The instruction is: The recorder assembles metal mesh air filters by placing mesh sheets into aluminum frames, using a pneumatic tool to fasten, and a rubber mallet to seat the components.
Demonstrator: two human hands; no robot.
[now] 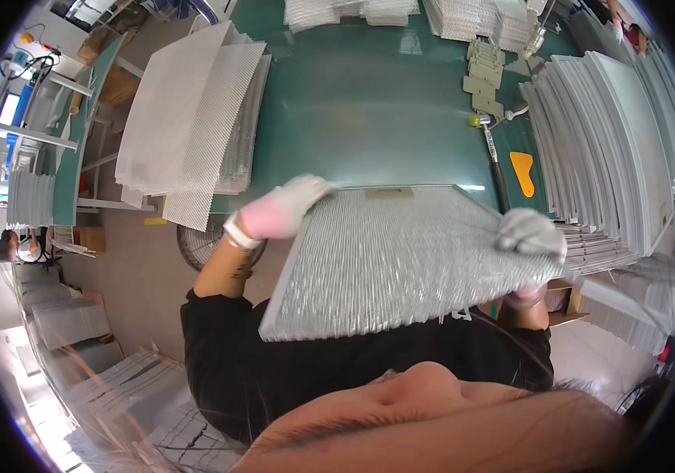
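A silver, finely ridged metal mesh panel [400, 260] with frame strips along its edges lies tilted toward me, over the table's near edge. My left hand [286, 206], in a white and pink glove, is closed at its far left corner, the fingertips slightly smeared by motion. My right hand [531, 234], in a pale glove, curls over the panel's right edge, with part of the hand hidden behind it. A pale metal strip [621, 299] runs outward to the right from near that hand. Beside the right hand lies a mallet [494, 154] with a dark handle.
The green table [353, 102] carries a stack of mesh sheets [203, 118] at left and more mesh [349, 12] at the far edge. Beige plates [485, 75], an orange scraper [522, 172] and stacked framed panels [606, 142] are at right. A floor fan [195, 244] stands at left.
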